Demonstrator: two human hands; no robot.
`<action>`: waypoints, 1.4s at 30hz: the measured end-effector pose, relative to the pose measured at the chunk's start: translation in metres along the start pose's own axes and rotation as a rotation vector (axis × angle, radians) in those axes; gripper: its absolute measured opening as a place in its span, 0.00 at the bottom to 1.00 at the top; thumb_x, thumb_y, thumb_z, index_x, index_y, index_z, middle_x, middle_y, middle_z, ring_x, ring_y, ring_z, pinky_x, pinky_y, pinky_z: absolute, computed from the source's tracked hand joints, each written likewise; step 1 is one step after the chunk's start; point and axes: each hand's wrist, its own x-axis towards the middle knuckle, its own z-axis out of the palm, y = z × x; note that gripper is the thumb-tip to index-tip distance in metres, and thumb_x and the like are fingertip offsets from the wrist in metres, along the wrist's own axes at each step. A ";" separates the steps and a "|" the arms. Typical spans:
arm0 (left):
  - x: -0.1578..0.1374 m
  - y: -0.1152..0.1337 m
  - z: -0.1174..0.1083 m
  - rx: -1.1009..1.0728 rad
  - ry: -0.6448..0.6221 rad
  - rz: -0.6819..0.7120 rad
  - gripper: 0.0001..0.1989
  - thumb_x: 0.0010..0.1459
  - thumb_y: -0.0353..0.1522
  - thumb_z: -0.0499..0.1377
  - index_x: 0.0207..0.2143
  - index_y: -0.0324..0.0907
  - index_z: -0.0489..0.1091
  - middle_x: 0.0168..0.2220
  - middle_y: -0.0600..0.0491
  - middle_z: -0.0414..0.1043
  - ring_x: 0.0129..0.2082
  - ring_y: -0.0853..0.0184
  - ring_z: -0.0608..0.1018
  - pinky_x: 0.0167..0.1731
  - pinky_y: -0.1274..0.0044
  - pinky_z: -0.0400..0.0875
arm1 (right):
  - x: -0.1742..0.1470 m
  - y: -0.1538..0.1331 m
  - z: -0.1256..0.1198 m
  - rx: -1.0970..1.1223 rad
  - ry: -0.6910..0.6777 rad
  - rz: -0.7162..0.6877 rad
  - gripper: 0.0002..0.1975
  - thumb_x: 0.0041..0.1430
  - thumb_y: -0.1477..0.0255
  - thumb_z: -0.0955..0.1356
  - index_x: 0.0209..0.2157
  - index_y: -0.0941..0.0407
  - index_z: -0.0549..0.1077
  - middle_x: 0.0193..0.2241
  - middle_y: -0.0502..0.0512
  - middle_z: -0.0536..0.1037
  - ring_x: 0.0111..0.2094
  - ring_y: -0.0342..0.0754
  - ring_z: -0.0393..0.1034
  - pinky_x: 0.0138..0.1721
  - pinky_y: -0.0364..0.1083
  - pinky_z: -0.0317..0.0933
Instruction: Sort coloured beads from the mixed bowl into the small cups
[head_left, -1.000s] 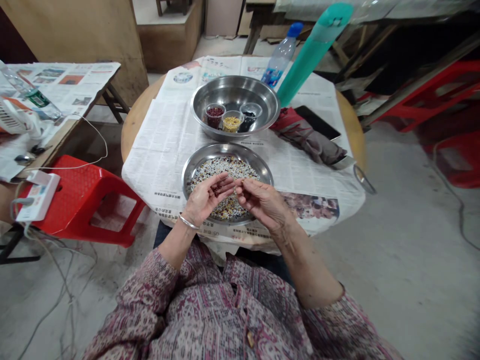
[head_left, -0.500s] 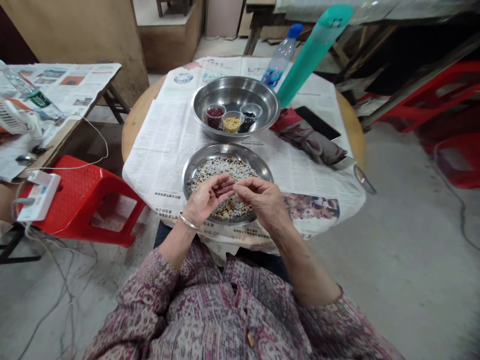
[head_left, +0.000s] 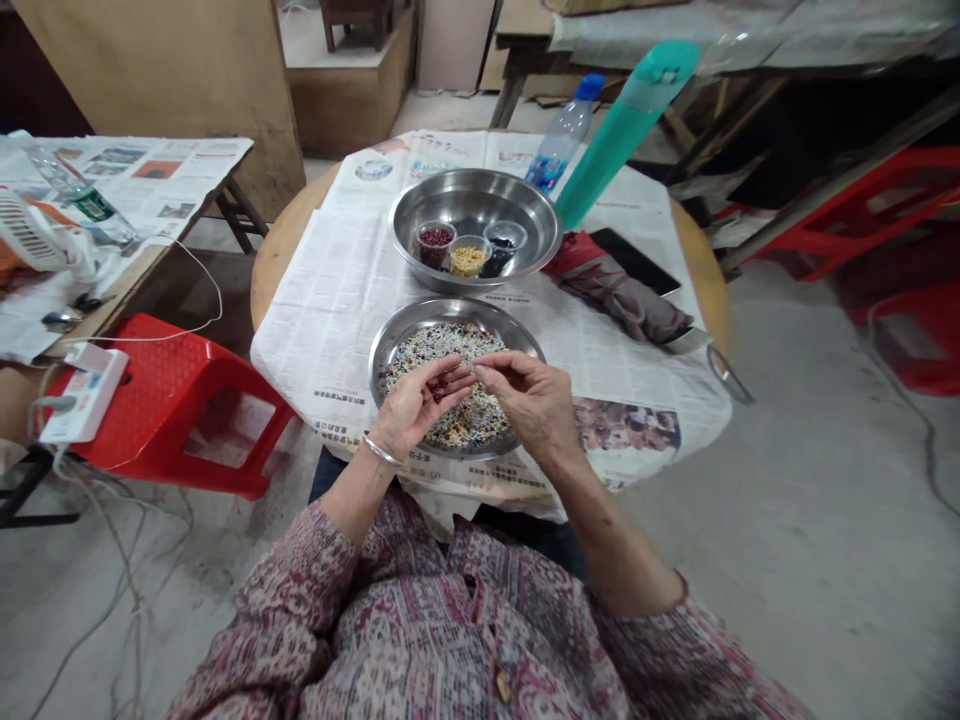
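My left hand (head_left: 411, 408), with a silver bangle at the wrist, is cupped palm-up over the near steel basin (head_left: 380, 350). A few small dark red beans (head_left: 441, 391) lie in its palm and at its fingers. Thumb and forefinger of my right hand (head_left: 534, 402) are pinched together beside the left fingertips; anything between them is too small to make out. White grains mixed with red, yellow and black beans (head_left: 442, 343) spread over the basin's bottom. Behind, a deeper steel basin (head_left: 401, 220) holds clear cups of red beans (head_left: 436, 236), yellow kernels (head_left: 468, 260) and black beans (head_left: 504, 243).
Newspaper (head_left: 315, 300) covers the round table. At its back right stand a blue-capped bottle (head_left: 559, 135) and a tall green container (head_left: 626, 140), near a folded umbrella (head_left: 615, 290) and a dark phone (head_left: 634, 262). A red stool (head_left: 172, 400) with a power strip (head_left: 84, 395) is left.
The view has shifted slightly, so the table sits a little lower in the picture. Both hands keep almost the same pose, fingertips close together above the near basin.
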 end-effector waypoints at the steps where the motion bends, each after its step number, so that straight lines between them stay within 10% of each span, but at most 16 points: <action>1: 0.000 0.000 0.000 -0.002 0.007 0.001 0.11 0.64 0.26 0.54 0.36 0.33 0.77 0.35 0.43 0.79 0.38 0.66 0.81 0.51 0.70 0.71 | 0.000 0.001 0.000 -0.031 0.006 -0.005 0.08 0.54 0.67 0.70 0.33 0.56 0.78 0.29 0.52 0.80 0.29 0.44 0.71 0.32 0.45 0.66; 10: -0.002 0.003 0.004 -0.044 0.103 0.019 0.10 0.63 0.26 0.56 0.33 0.33 0.77 0.26 0.52 0.73 0.27 0.76 0.74 0.32 0.82 0.70 | -0.001 0.013 -0.011 -0.418 0.011 -0.168 0.13 0.54 0.74 0.64 0.37 0.56 0.80 0.36 0.56 0.79 0.28 0.44 0.68 0.35 0.47 0.65; 22: -0.002 0.003 0.003 -0.055 0.104 0.021 0.10 0.63 0.27 0.56 0.34 0.33 0.76 0.27 0.52 0.73 0.28 0.75 0.74 0.34 0.81 0.69 | -0.013 0.008 -0.020 -0.489 -0.571 -0.019 0.06 0.52 0.76 0.68 0.29 0.55 0.79 0.29 0.51 0.81 0.31 0.46 0.73 0.36 0.45 0.63; 42: -0.002 0.003 0.003 -0.052 0.110 0.018 0.09 0.63 0.27 0.56 0.34 0.33 0.76 0.28 0.52 0.73 0.29 0.75 0.74 0.35 0.81 0.70 | -0.017 0.011 -0.010 -0.716 -0.640 -0.091 0.09 0.56 0.77 0.67 0.34 0.52 0.79 0.35 0.52 0.81 0.34 0.46 0.71 0.35 0.44 0.57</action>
